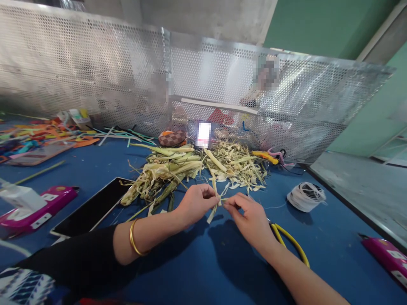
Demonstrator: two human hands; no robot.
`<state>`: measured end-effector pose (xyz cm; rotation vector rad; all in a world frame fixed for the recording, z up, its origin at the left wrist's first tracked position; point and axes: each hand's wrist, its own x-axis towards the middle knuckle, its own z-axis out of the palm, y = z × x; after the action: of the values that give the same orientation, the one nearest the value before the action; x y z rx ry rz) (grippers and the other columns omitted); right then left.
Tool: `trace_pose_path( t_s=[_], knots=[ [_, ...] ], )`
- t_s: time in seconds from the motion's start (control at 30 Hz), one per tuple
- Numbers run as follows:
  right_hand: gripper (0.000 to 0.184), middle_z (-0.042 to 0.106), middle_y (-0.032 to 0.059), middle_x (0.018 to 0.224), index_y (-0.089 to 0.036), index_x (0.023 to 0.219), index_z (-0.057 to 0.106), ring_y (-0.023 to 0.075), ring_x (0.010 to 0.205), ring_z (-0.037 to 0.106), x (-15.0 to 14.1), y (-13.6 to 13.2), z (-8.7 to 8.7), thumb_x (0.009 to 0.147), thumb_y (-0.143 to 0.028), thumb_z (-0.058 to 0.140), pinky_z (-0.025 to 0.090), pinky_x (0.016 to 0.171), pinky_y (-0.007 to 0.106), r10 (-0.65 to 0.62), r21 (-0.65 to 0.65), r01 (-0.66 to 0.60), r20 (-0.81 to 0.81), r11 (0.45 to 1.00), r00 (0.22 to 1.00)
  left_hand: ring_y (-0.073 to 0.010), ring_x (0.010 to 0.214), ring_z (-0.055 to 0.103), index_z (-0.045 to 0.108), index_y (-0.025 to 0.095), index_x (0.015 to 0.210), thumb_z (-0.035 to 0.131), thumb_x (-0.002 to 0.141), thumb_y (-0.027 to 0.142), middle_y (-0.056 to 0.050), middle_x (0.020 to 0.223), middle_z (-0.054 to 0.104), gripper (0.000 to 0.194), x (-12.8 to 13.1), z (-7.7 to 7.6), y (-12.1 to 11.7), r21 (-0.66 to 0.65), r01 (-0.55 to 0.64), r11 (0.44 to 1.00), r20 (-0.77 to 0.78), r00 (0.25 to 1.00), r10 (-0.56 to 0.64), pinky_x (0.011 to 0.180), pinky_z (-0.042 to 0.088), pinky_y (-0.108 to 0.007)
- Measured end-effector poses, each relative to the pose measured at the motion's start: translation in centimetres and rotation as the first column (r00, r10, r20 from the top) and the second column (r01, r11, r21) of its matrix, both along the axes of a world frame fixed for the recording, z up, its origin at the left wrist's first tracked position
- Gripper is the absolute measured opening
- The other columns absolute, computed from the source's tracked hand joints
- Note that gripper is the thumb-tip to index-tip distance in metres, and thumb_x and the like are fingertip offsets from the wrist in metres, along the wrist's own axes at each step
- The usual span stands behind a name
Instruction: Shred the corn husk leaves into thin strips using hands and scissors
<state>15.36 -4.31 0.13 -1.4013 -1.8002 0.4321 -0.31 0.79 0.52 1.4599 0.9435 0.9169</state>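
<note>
Both hands meet over the blue table, pinching a small bundle of pale dried husk strips point(211, 216). My left hand point(197, 202) closes thumb and forefinger on the strips where they cross. From the right, my right hand point(247, 212) pinches a thin strip end close to that crossing. Just beyond the hands lies a pile of long dried husks point(168, 169), with a heap of shorter husk shreds point(238, 163) to its right. Yellow-handled pliers or scissors point(291, 239) lie partly hidden behind my right forearm.
A tablet point(92, 209) and a magenta power strip point(41, 212) lie at left. A roll of white cord point(306, 196) sits at right, another magenta strip point(386, 256) near the edge. Behind stands a perforated metal screen point(95, 72), with a checkered pouch point(172, 138) and a lit phone point(203, 134) before it.
</note>
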Motion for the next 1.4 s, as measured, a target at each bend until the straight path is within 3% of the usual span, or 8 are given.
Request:
trace_pose_path(
  t_s=[0.13, 0.3, 0.43, 0.67, 0.9, 1.07, 1.23, 1.4],
  knots=[
    [0.018, 0.060, 0.0019, 0.072, -0.021, 0.070, 0.061, 0.0165, 0.071, 0.051, 1.0, 0.0, 0.9, 0.085, -0.022, 0.050, 0.035, 0.072, 0.030, 0.042, 0.134, -0.073, 0.222, 0.988, 0.974, -0.0093, 0.052, 0.050, 0.058, 0.015, 0.058, 0.066, 0.062, 0.021, 0.002, 0.053, 0.058, 0.010, -0.3, 0.6, -0.3, -0.101, 0.201, 0.974, -0.029, 0.978, -0.204, 0.055, 0.038, -0.022],
    [0.021, 0.052, -0.0026, 0.056, -0.019, 0.061, 0.059, 0.0120, 0.055, 0.043, 2.0, 0.8, 1.3, 0.073, -0.035, 0.065, 0.032, 0.055, 0.026, 0.094, -0.312, -0.182, -0.276, 0.933, 0.957, -0.0126, 0.060, 0.058, 0.063, 0.015, 0.065, 0.073, 0.058, 0.024, -0.003, 0.062, 0.067, 0.015, -0.7, 1.6, -0.4, -0.255, 0.398, 0.881, 0.110, 0.917, -0.383, 0.063, 0.043, -0.025],
    [0.027, 0.055, -0.0020, 0.052, -0.015, 0.056, 0.061, 0.0089, 0.050, 0.042, 1.7, 1.1, 0.8, 0.057, -0.037, 0.078, 0.030, 0.050, 0.023, -0.020, -0.464, -0.386, -0.660, 0.797, 0.751, -0.0110, 0.058, 0.057, 0.063, 0.014, 0.066, 0.075, 0.055, 0.024, -0.002, 0.062, 0.067, 0.019, -0.6, 1.6, -0.4, -0.291, 0.400, 0.869, 0.247, 0.909, -0.336, 0.062, 0.041, -0.024],
    [0.028, 0.056, -0.0034, 0.053, -0.015, 0.062, 0.069, 0.0062, 0.048, 0.044, 0.2, 0.9, -0.1, 0.048, -0.032, 0.086, 0.038, 0.056, 0.024, -0.262, -0.485, -0.359, -0.814, 0.797, 0.519, -0.0109, 0.060, 0.056, 0.061, 0.014, 0.067, 0.076, 0.056, 0.028, -0.001, 0.062, 0.063, 0.024, 0.0, 0.7, -0.2, -0.279, 0.160, 0.947, 0.323, 0.944, -0.064, 0.062, 0.041, -0.024],
    [0.027, 0.057, -0.0006, 0.055, -0.017, 0.059, 0.065, 0.0123, 0.053, 0.049, -0.8, 0.3, -0.4, 0.061, -0.042, 0.075, 0.039, 0.057, 0.028, -0.183, -0.364, -0.102, -0.670, 0.926, 0.720, -0.0106, 0.059, 0.055, 0.058, 0.015, 0.063, 0.074, 0.057, 0.030, 0.001, 0.061, 0.060, 0.023, 0.2, 0.2, -0.1, -0.213, 0.007, 0.977, 0.271, 0.961, 0.052, 0.064, 0.044, -0.026],
    [0.021, 0.057, 0.0006, 0.063, -0.020, 0.066, 0.062, 0.0161, 0.062, 0.052, -0.3, -0.1, -0.3, 0.083, -0.032, 0.056, 0.038, 0.061, 0.028, -0.041, -0.018, 0.038, -0.134, 0.999, 0.990, -0.0092, 0.056, 0.050, 0.057, 0.015, 0.062, 0.067, 0.063, 0.026, 0.002, 0.058, 0.057, 0.015, 0.3, 0.1, -0.5, -0.099, -0.031, 0.995, 0.138, 0.989, 0.045, 0.058, 0.040, -0.023],
    [0.022, 0.060, 0.0027, 0.072, -0.020, 0.074, 0.061, 0.0164, 0.069, 0.052, 0.6, -0.4, 0.9, 0.089, -0.021, 0.046, 0.036, 0.072, 0.030, -0.009, 0.265, -0.080, 0.320, 0.961, 0.947, -0.0106, 0.055, 0.052, 0.058, 0.016, 0.059, 0.067, 0.061, 0.025, 0.001, 0.055, 0.060, 0.013, 0.0, 0.8, -0.8, -0.116, 0.134, 0.984, 0.022, 0.991, -0.132, 0.058, 0.040, -0.023],
    [0.020, 0.058, 0.0002, 0.066, -0.020, 0.067, 0.059, 0.0149, 0.065, 0.052, 1.3, 0.0, 1.2, 0.085, -0.019, 0.052, 0.038, 0.063, 0.027, 0.095, 0.122, -0.121, 0.202, 0.985, 0.975, -0.0119, 0.056, 0.056, 0.060, 0.016, 0.059, 0.073, 0.054, 0.027, -0.002, 0.058, 0.066, 0.018, -0.5, 1.3, -0.6, -0.314, 0.303, 0.900, 0.049, 0.952, -0.304, 0.059, 0.040, -0.024]
  ],
)
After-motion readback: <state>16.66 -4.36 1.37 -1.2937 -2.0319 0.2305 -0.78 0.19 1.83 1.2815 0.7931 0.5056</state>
